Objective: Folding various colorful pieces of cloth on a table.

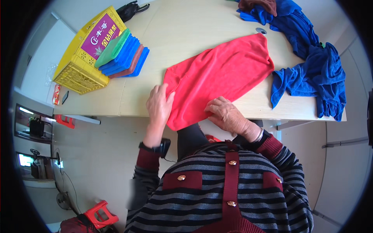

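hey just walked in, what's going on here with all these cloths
The person's left hand is at the left end of a red cloth, and the right hand is at its near edge. The cloth lies slightly rumpled on a pale table, one corner hanging past the near edge. To the left, folded cloths in green, blue and brown sit beside a yellow box. To the right, blue cloths lie loose and crumpled.

One cloth [225,73] lies on the table [151,35], with a pile of folded cloths [123,54] and a box [74,73] to its left, a bag [129,11] behind the box, and a heap of cloths [324,73] to its right.
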A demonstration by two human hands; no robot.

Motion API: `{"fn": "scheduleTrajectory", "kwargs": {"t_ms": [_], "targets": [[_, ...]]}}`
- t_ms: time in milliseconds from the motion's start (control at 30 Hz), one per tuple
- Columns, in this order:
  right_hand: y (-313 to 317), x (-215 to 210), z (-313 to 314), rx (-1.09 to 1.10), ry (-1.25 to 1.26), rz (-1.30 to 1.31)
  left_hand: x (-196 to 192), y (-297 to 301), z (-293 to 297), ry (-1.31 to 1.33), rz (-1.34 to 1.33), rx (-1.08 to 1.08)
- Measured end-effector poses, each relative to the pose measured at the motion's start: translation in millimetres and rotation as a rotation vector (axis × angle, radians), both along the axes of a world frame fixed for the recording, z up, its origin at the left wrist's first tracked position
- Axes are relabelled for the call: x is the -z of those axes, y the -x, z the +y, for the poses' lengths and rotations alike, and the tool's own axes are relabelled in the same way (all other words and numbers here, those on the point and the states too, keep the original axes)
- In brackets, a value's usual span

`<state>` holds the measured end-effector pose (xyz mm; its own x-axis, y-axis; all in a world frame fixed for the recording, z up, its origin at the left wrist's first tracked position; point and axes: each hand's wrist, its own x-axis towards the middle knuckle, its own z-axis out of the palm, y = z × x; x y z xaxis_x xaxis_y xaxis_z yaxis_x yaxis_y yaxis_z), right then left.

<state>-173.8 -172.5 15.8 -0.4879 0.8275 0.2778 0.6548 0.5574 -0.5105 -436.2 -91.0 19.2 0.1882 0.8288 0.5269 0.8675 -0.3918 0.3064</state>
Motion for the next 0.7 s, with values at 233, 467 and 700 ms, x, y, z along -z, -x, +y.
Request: {"fn": "scheduleTrajectory", "kwargs": {"t_ms": [233,467,700], "targets": [[-18,1,-9,-0.011,0.124,0.151,36,-9,87,-0.069,0.265,0.181],[-33,-41,23,0.155,0.046,0.320,-19,-11,49,0.509,-0.872,0.378],[1,-74,71,-0.179,-0.210,0.195,-59,-25,-42,0.502,-0.600,0.651]]}}
